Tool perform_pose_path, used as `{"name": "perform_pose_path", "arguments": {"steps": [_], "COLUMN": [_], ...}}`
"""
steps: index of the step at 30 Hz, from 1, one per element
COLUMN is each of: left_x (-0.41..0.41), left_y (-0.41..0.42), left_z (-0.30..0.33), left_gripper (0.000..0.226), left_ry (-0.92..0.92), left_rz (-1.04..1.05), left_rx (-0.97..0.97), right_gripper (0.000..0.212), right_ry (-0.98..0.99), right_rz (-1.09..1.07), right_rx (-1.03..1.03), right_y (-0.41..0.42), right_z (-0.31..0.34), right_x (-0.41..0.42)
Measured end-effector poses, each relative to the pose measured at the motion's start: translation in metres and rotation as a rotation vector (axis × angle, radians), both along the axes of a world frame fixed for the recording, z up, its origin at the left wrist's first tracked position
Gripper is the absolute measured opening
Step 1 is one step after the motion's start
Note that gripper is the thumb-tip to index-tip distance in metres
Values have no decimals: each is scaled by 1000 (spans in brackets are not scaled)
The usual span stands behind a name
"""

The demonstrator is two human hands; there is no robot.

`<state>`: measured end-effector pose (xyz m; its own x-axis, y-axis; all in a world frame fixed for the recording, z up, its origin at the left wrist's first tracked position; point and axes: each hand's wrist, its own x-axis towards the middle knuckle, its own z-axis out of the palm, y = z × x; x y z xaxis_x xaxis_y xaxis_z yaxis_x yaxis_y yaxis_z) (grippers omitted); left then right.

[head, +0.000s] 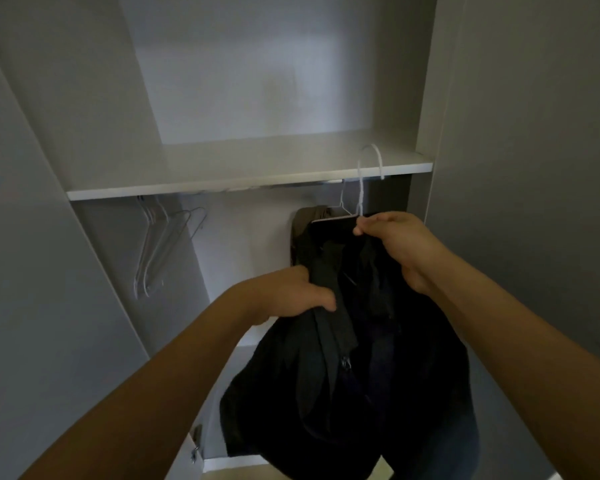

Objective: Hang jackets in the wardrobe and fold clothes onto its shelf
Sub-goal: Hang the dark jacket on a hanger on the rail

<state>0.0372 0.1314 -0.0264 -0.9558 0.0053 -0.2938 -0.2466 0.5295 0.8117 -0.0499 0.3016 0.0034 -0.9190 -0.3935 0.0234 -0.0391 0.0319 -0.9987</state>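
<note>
A dark jacket (354, 393) hangs from a white wire hanger (369, 168) in front of the open wardrobe. My right hand (400, 247) pinches the hanger at its neck, just above the jacket's collar. The hanger's hook stands in front of the shelf edge, above the metal rail (291, 184). My left hand (291, 294) grips the jacket's left front by the fabric. An olive garment (307, 223) hangs on the rail behind, on another hanger (342, 202). The white shelf (222, 171) above the rail lies bare.
Several bare wire hangers (160, 244) hang at the rail's left end. Grey wardrobe doors stand open at the left (32, 271) and right (534, 168). A door hinge (196, 441) shows low at the left, and the wardrobe's floor panel (229, 462) lies under the jacket.
</note>
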Motion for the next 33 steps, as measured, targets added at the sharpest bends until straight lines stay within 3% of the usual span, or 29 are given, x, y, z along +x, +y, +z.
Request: {"name": "perform_pose_path", "arguments": {"steps": [3,6,9,15,20,24,28,33], "left_x": [7,12,8,-3,-10,-9,-7,-4], "left_y": [-17,-27,-14,15,26,28,26,18], "left_z": [-3,-6,-10,-13,-10,-11,-9,-11], "left_gripper": [11,15,23,19,15,16,16,19], "left_ry": [177,320,382,541,595,608,617,656], "left_rz": [227,380,483,546,567,561,592,674], "left_rx": [149,467,594,599,578,528,460,376], "right_gripper": [18,29,19,14,7,18,15,21], "right_ry": [30,130,169,292,296,443,577,344], "right_rz": [-45,-65,-43,96,187,170,166,299], "right_rx": [69,196,220,482,446,469,576,482], "right_y": [13,19,20,27,32,28,21,27], "right_z": [-4,-19,-30,-37,-45,-54,-58,-48], "right_x": [-1,4,12,15,14,10,7,4]}}
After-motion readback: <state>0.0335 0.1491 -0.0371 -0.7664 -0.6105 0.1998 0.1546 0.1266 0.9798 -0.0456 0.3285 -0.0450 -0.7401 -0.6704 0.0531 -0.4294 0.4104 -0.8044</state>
